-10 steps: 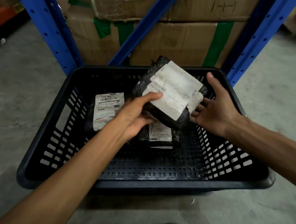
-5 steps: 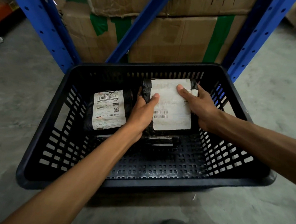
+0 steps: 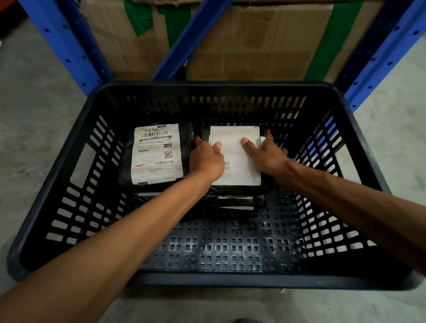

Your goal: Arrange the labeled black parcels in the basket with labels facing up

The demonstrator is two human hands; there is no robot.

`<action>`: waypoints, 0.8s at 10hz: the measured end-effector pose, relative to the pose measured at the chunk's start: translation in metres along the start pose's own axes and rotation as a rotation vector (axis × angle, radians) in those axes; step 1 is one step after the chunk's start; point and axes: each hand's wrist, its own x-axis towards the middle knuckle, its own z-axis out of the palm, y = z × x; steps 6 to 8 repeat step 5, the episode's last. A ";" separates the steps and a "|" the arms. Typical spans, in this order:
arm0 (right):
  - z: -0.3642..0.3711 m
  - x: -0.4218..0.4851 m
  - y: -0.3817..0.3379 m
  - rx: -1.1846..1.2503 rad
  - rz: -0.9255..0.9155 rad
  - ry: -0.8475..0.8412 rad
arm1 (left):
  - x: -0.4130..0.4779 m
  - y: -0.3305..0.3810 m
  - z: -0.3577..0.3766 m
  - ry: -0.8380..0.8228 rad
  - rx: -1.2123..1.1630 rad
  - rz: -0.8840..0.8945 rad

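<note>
both hands lie flat on a labeled black parcel [image 3: 234,160] at 12 o'clock in the basket [image 3: 215,277], label up: left hand [image 3: 206,158] on its 9 o'clock edge, right hand [image 3: 266,156] at 3 o'clock, fingers spread. a second labeled parcel [image 3: 156,153] lies just beside it at 9 o'clock.

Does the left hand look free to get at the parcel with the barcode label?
Probably yes: the left hand rests right beside that parcel, whose label faces up with nothing over it.
</note>
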 end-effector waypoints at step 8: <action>-0.020 -0.035 -0.015 -0.363 -0.033 0.023 | -0.014 0.028 -0.037 -0.003 -0.053 0.099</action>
